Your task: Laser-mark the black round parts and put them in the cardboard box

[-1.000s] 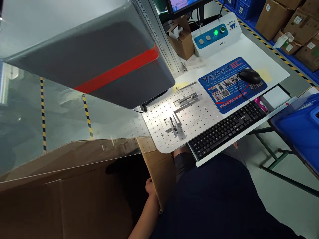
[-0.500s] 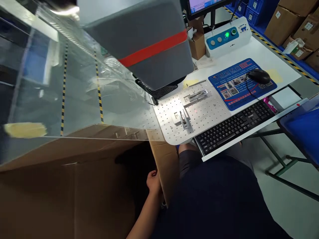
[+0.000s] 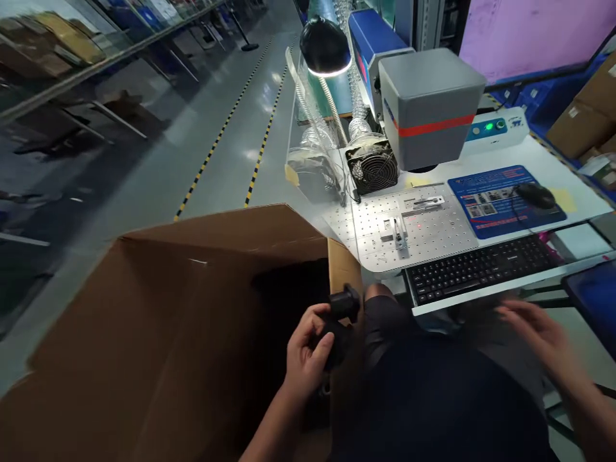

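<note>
My left hand (image 3: pixel 307 353) is closed around a black part with a cylindrical end (image 3: pixel 344 303), at the right-hand wall of a big cardboard box (image 3: pixel 231 224). The part's exact kind is not clear, and its lower portion blends into the dark. My right hand (image 3: pixel 534 327), slightly blurred, hovers below the keyboard tray's front edge. Its fingers stretch out to the left with nothing in them. Above my hands lies a perforated metal plate (image 3: pixel 433 234), with two small metal fixtures (image 3: pixel 398 234) on it.
A grey machine head (image 3: pixel 436 122) with a red stripe stands over the worktable. Around it are a fan (image 3: pixel 375 172), a lit lamp (image 3: pixel 325 48), a blue mouse pad (image 3: pixel 495 221) and a black keyboard (image 3: pixel 486 269). Striped floor tape (image 3: pixel 260 154) runs behind the box.
My left hand has risen from inside the box and now shows the black part. My right hand has come into view at the right. The view has turned left and shows more floor.
</note>
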Demonstrator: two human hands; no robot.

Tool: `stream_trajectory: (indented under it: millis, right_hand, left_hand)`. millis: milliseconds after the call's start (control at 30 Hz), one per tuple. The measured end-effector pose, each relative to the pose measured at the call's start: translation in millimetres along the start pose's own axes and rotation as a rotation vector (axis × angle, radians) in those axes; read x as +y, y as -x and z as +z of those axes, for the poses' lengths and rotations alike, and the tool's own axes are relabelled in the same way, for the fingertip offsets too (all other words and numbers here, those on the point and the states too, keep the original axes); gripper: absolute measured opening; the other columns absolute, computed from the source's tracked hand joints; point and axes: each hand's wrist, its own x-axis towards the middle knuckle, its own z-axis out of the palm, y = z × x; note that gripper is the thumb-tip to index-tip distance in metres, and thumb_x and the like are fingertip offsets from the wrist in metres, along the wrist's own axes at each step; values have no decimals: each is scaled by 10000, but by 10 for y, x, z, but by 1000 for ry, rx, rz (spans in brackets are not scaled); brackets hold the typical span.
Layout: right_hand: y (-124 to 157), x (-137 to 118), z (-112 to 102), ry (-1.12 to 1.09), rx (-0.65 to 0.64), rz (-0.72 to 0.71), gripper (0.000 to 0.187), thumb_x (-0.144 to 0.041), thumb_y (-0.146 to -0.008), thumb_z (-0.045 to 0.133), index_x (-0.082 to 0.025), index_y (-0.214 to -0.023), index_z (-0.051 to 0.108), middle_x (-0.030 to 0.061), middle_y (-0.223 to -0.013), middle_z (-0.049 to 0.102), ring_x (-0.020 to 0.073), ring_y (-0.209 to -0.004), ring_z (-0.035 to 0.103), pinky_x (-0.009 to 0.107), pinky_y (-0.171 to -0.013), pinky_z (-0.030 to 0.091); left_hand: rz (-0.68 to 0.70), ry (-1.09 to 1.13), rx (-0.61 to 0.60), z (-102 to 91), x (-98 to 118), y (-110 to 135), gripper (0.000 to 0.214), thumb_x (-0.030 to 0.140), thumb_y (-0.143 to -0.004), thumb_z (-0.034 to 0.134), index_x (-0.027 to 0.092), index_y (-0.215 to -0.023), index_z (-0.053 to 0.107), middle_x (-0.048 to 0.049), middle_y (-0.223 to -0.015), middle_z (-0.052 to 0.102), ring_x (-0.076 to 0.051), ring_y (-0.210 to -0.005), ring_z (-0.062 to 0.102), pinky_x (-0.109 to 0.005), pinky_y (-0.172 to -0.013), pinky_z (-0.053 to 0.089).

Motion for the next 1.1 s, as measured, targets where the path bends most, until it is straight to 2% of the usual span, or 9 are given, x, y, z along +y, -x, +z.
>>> stream_trajectory:
  millis: [200,300,400,500,567,733,800,933,1100]
  right_hand:
    - [-422,-964,717,-244,-892,-234,572,-503,-852,736,-255,-1354,620,81,-1408,606,270,-1308,546,453,-1125,421]
    - [-534,-1020,800,-282,-1292,-195,629,-492,-800,788,-218,-1345,636,65,-1302,662,250,-1199,603,419,-1080,441]
    - [-536,-891,891,-278,-1438,-99,623,-474,-704,860,-203,-1241,699,21,-1101,701,201,-995,634,352,-954,489]
    - [-519,-789,950,-235,-1394,-39,605,-430,-616,916,-209,-1146,727,-19,-950,683,163,-866,606,303,-850,495]
    - [-572,-800,924,-214,-1311,-28,596,-386,-608,922,-212,-1140,715,-18,-947,678,161,-858,603,290,-812,494]
    - [-1129,-992,829,-114,-734,-155,577,-327,-703,832,-245,-1236,626,46,-1157,687,235,-1062,633,383,-960,494]
    - [-1463,-1034,907,-32,-451,-241,569,-373,-716,803,-254,-1238,611,71,-1219,675,272,-1145,617,443,-1033,466]
    - [-2026,-991,1288,83,-160,-348,583,-418,-665,805,-247,-1190,617,89,-1261,660,309,-1207,588,497,-1077,430]
    - [-2357,-906,1659,115,-171,-345,594,-400,-670,781,-238,-1217,614,86,-1227,674,287,-1131,623,475,-1028,472]
  left_hand:
    - [107,181,-733,555,754,-139,409,595,-850,564,254,-728,374,-124,-958,558,-288,-859,532,-416,-779,470]
    - [109,191,-918,643,993,-149,347,535,-836,574,264,-741,379,-139,-997,567,-303,-903,536,-452,-857,476]
    - [86,240,-989,660,1086,-123,322,520,-810,588,269,-739,398,-140,-1004,586,-312,-926,549,-475,-892,483]
    - [105,301,-936,632,1045,-79,304,493,-809,611,260,-743,427,-143,-1066,610,-313,-970,578,-468,-902,493]
    - [84,353,-773,595,919,-43,298,475,-820,627,251,-740,449,-143,-1136,629,-314,-1024,598,-451,-919,498]
    - [-155,315,151,568,182,26,290,443,-872,611,238,-705,491,-94,-1015,695,-277,-940,649,-400,-843,518]
    - [-186,176,408,599,-180,38,297,454,-855,641,232,-713,505,-82,-996,682,-259,-895,644,-381,-786,514]
    - [-45,-84,474,655,-715,81,326,436,-855,653,235,-677,468,-58,-916,662,-245,-856,644,-369,-761,488]
    - [73,-251,506,684,-965,144,281,431,-852,671,247,-709,514,-74,-915,698,-293,-956,648,-429,-875,480]
